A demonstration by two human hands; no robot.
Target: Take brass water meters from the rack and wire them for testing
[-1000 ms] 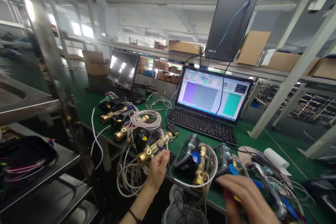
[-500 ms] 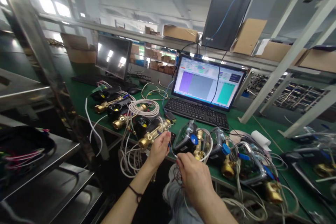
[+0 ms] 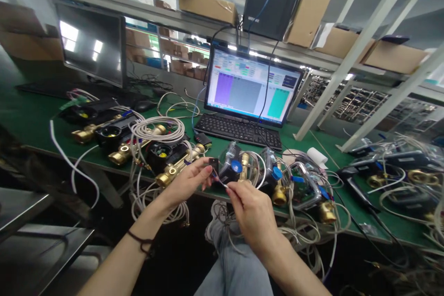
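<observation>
Green desk (image 3: 24,115) crowded with brass meters (image 3: 169,175); left hand (image 3: 185,181), fingers clamped on a small black plug (image 3: 213,164) above the desk's near edge; right hand (image 3: 250,212), fingers pinched on a thin wire (image 3: 224,185), its tip almost at the plug; mating them looks to need fine alignment.

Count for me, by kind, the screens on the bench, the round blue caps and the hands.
Lit screen: 1
Dark screen: 1
Blue caps: 2
Hands: 2, the left hand pinching a black plug, the right hand pinching a wire
Total: 6
</observation>
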